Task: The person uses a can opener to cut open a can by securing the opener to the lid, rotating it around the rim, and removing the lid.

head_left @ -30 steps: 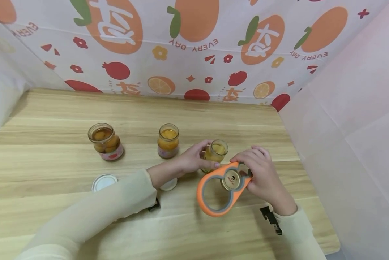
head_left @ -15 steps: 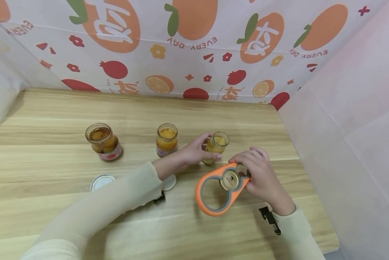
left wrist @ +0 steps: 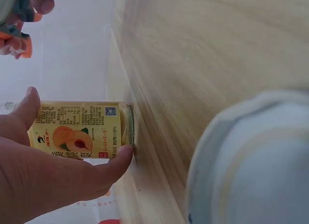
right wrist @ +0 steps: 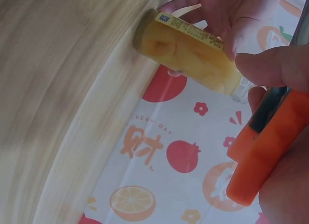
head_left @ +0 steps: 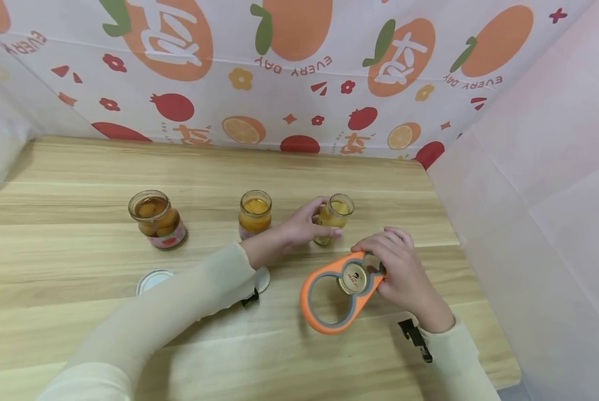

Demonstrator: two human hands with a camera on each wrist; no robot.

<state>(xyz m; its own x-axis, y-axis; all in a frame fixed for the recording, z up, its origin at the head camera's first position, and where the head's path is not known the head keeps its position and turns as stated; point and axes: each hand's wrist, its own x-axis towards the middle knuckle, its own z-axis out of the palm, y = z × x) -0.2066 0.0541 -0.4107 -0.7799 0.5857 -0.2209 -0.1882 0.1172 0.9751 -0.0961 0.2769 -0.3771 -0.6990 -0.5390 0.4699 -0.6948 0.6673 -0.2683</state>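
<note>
My left hand (head_left: 302, 227) grips an open glass jar of yellow fruit (head_left: 335, 214) on the right half of the table, thumb and fingers around its sides. Its yellow label with a peach picture shows in the left wrist view, where the jar's base (left wrist: 128, 125) is close to the tabletop. Nearer the front edge, my right hand (head_left: 402, 270) holds an orange jar opener (head_left: 305, 303) with grey inner rims, raised above the table. A gold lid (head_left: 353, 278) sits in the opener's middle ring. The right palm hides part of the smallest ring.
An open jar of orange fruit (head_left: 255, 214) stands left of my left hand, partly behind the forearm. Farther left is a wider open jar of dark round fruit (head_left: 159, 220). Two white lids lie on the wooden table (head_left: 79, 195), one lid (head_left: 263, 278) beside my left sleeve. A fruit-print sheet (head_left: 279, 94) hangs behind.
My left hand has moved the yellow fruit jar toward the back of the table, away from the opener. The right hand, opener and gold lid stay almost in place.
</note>
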